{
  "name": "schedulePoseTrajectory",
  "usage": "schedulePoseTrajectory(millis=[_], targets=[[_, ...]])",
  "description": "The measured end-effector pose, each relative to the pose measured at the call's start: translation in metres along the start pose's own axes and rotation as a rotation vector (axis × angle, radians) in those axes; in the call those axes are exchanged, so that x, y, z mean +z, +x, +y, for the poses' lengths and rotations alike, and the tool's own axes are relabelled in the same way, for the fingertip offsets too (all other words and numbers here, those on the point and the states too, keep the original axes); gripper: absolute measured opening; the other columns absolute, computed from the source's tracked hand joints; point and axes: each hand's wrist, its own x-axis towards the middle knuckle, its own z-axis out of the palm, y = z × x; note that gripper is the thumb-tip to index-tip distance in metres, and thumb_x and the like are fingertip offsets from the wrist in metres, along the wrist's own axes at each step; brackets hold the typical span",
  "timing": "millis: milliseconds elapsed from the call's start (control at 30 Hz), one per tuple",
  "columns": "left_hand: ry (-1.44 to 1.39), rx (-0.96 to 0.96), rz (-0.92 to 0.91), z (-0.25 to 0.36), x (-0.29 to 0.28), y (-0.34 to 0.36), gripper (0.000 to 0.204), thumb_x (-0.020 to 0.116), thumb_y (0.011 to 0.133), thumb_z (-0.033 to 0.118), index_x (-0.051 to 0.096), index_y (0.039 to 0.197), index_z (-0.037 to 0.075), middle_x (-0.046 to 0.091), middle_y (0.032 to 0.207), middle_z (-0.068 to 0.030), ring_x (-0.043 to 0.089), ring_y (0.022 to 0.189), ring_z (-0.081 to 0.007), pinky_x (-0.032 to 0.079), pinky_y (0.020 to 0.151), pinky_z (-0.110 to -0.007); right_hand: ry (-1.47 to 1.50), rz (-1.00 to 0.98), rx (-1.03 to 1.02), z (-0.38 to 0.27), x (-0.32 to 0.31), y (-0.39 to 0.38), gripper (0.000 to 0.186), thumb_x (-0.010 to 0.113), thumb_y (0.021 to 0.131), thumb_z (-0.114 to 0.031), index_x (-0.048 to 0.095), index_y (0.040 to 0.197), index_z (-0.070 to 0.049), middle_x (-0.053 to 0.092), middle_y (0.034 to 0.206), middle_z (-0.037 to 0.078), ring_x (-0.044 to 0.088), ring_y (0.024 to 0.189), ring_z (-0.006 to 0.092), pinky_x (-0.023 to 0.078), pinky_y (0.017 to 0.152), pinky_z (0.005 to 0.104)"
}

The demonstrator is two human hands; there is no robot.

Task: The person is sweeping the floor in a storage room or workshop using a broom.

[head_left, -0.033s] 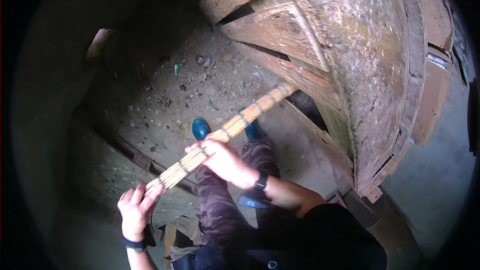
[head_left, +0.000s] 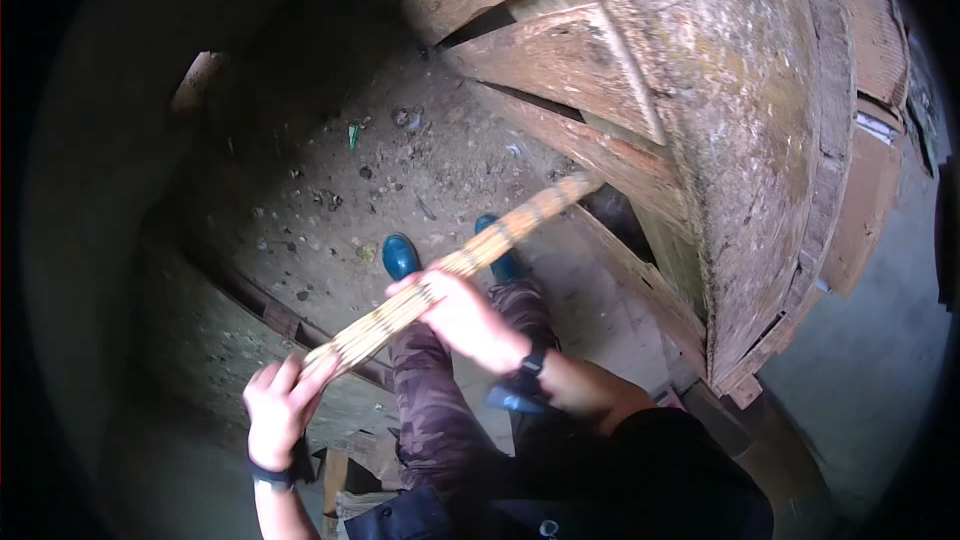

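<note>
A long, narrow bundle of pale sticks (head_left: 522, 221), bound with several dark bands, runs diagonally across my legs. My left hand (head_left: 280, 400) is closed round its lower-left end. My right hand (head_left: 465, 320) grips it near the middle, the fingers partly hidden and blurred. The bundle's far end reaches the lower edge of the slatted wooden structure (head_left: 570, 145), by a dark gap; whether it touches the wood I cannot tell. Below, my two blue boots (head_left: 400, 256) stand on the dirt floor. A blue object (head_left: 515, 400) shows behind my right forearm, too blurred to name.
A weathered, curved wooden surface (head_left: 745, 120) fills the upper right, with cardboard (head_left: 860, 210) at its outer side. Dirt and small debris, including a green scrap (head_left: 353, 136), lie on the floor (head_left: 300, 220). Planks (head_left: 260, 305) edge the lower left. The far left is dark.
Both hands and the bundle have shifted slightly to the right. The bundle is more blurred now.
</note>
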Motion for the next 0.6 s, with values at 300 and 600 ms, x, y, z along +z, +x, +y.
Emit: schedulePoseTrajectory(millis=[300, 600], targets=[[-0.354, 0.181, -0.131, 0.107, 0.168, 0.194, 0.051, 0.053, 0.075, 0.008, 0.051, 0.124, 0.020, 0.057, 0.081, -0.0115, 0.060, 0.062, -0.0265, 0.051, 0.054, -0.036, 0.187, 0.784, -0.314, -0.129, -0.250, 0.036, 0.019, 0.058, 0.081, -0.021, 0.047, 0.081, -0.005, 0.055, 0.069, 0.008, 0.055, 0.064, 0.0215, 0.050, 0.067, 0.0354], [-0.391, -0.204, -0.086, 0.109, 0.086, -0.011, 0.067, 0.067, 0.062, 0.008, 0.051, 0.126, 0.016, 0.052, 0.076, -0.0096, 0.058, 0.062, -0.0267, 0.049, 0.055, -0.037, 0.098, 0.595, 0.011, 0.006, -0.099, -0.009, 0.014, 0.056, 0.085, -0.018, 0.045, 0.085, -0.010, 0.051, 0.067, 0.006, 0.053, 0.058, 0.0198, 0.050, 0.062, 0.0383]])
